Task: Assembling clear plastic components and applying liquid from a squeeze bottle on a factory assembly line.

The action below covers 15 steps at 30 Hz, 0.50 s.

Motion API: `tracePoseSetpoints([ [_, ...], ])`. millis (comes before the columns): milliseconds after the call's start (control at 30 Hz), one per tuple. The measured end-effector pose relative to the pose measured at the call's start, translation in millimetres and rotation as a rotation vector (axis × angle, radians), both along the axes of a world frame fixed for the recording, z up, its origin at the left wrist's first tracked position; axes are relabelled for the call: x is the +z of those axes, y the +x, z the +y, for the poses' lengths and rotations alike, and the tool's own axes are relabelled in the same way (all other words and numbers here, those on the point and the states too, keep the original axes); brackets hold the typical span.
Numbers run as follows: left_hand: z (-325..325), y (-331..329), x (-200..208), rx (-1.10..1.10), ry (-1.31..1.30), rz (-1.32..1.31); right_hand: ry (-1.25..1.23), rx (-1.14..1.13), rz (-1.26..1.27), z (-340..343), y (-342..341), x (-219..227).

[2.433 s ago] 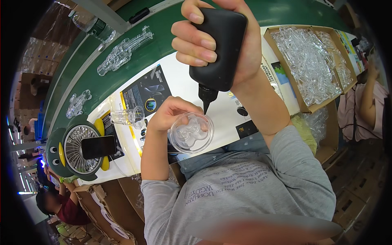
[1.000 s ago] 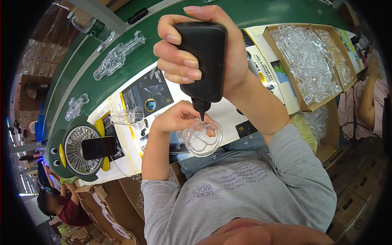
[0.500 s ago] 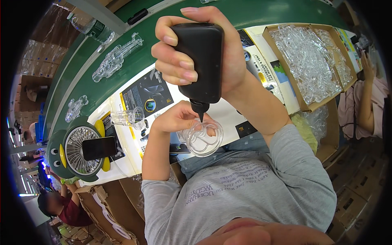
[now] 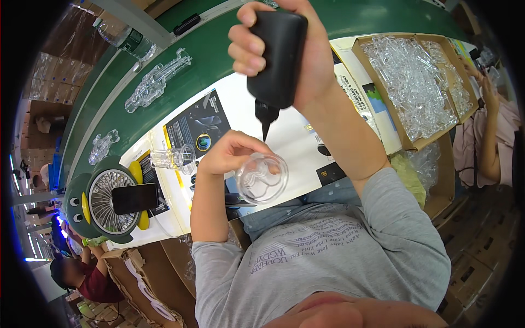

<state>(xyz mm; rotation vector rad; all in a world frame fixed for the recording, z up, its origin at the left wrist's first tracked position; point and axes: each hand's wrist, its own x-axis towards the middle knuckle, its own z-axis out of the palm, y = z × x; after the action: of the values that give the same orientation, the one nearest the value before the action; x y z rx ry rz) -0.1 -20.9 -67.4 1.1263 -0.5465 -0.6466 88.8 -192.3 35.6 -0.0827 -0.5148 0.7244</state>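
Note:
My right hand point(image 4: 313, 52) is wrapped around a black squeeze bottle point(image 4: 277, 60), held upside down with its narrow nozzle pointing down. My left hand point(image 4: 232, 154) grips a clear plastic part with a wide round rim point(image 4: 262, 183), its round opening facing me. Inside the rim, curved clear shapes show. The nozzle tip hangs just above the left fingers and the rim, apart from the part. Left of that hand, a clear cup-like plastic part point(image 4: 174, 159) lies on the printed sheet. Farther off, a long clear plastic assembly point(image 4: 157, 81) and a smaller clear piece point(image 4: 103, 146) rest on the green table.
A cardboard tray point(image 4: 407, 143) of many clear plastic pieces stands at the right. A penguin-shaped fan point(image 4: 112, 183) with a phone point(image 4: 134, 199) on it is at the left. A water bottle point(image 4: 124, 38) lies far left. Printed cardboard point(image 4: 229, 104) covers the table. Other people sit at both sides.
My right hand has lifted the squeeze bottle up and away, so its nozzle has come off the clear part. My left hand has turned the part slightly and shifted it left.

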Motion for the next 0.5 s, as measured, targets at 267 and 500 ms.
tracePoseSetpoints([
  [267,1.7,-14.4,9.3,0.347,-0.312,0.029,-0.765,-1.229,-0.551,16.0,37.7,-22.8],
  [500,2.0,-16.2,11.8,0.379,-0.222,-0.096,-1.09,-1.484,-1.3,27.1,49.0,-67.1],
])
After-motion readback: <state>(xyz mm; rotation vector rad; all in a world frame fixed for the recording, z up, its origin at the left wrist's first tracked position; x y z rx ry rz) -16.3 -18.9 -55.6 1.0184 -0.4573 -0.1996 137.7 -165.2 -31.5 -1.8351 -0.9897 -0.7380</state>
